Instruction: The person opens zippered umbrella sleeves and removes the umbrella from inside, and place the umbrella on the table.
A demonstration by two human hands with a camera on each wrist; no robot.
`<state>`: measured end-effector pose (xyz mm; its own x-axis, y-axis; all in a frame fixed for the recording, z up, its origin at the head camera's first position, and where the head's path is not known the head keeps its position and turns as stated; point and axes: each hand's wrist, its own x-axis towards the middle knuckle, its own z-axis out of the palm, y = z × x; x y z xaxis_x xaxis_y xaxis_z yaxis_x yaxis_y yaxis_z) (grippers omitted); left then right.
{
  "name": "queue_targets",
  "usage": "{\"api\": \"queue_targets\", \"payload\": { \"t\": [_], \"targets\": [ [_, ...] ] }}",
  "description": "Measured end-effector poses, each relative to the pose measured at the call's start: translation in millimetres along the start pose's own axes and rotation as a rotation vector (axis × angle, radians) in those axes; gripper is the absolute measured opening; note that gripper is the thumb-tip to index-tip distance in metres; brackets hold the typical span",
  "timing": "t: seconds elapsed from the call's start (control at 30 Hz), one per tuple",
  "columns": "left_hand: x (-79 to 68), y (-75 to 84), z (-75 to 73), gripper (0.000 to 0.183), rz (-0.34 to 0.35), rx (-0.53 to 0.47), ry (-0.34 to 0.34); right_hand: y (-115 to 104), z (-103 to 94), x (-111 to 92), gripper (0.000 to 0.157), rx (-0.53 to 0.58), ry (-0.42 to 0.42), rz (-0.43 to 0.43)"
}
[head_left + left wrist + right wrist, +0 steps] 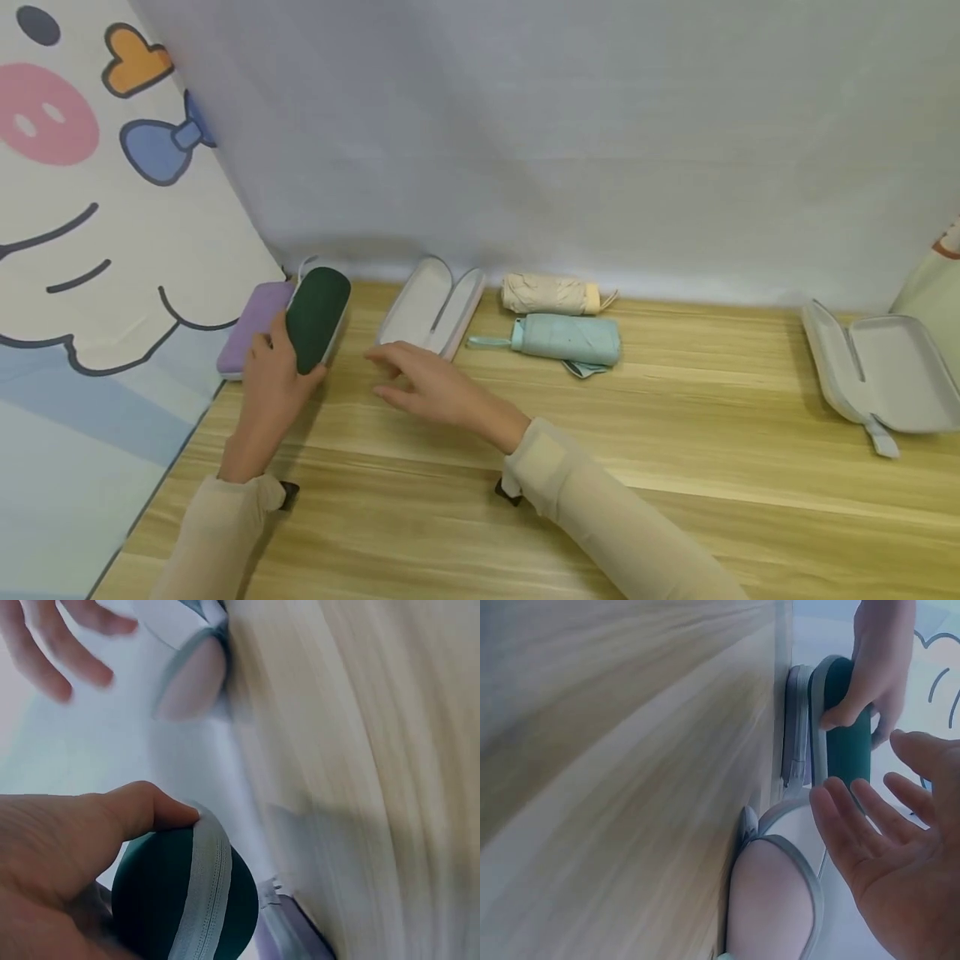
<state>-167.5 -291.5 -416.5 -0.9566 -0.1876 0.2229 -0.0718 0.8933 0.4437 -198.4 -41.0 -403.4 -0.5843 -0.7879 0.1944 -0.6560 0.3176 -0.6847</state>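
Holding out the right hand, loose-fingered and empty; gripping the green case in the left hand, over the table, beside the purple case. Seemingly at a handling step, probably calling next for a pinch at the zip. Beyond: open white case.

gripped in the left hand: dark green, elongated, round-ended case. closed, with a pale grey zipper band between green halves, touched by the thumb. pointed away lengthwise, far end angled rightward, just right of a purple case.
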Motion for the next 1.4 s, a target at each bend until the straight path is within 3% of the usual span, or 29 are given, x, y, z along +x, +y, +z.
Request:
{"api": "queue_targets", "payload": {
  "t": [0.2,0.4,0.57,1.0,1.2,1.4],
  "targets": [
    [-21.4,11.5,-8.9,0.094,0.103,-0.011,0.047,-2,-0.3,13,0.054,-0.098,0.006,0.009],
    [-35.5,25.5,-14.3,0.094,0.198,-0.016,0.099,-2,-0.8,19,0.059,-0.267,0.0,-0.025],
    [-43.4,34.7,-19.9,0.093,0.21,-0.02,0.099,-4,-3.0,16,0.059,-0.394,0.042,-0.069],
    [-52.3,50.0,-33.3,0.09,0.151,-0.055,-0.014,-7,-10.4,8,0.061,-0.777,0.14,-0.192],
    [-54.2,61.7,-37.2,0.09,0.141,-0.082,-0.096,-8,-18.7,-3,0.06,-0.817,0.204,-0.223],
    [-57.9,75.4,-38.8,0.09,0.152,-0.097,-0.164,-8,-28.4,-16,0.06,-0.832,0.213,-0.212]
  ]
}}
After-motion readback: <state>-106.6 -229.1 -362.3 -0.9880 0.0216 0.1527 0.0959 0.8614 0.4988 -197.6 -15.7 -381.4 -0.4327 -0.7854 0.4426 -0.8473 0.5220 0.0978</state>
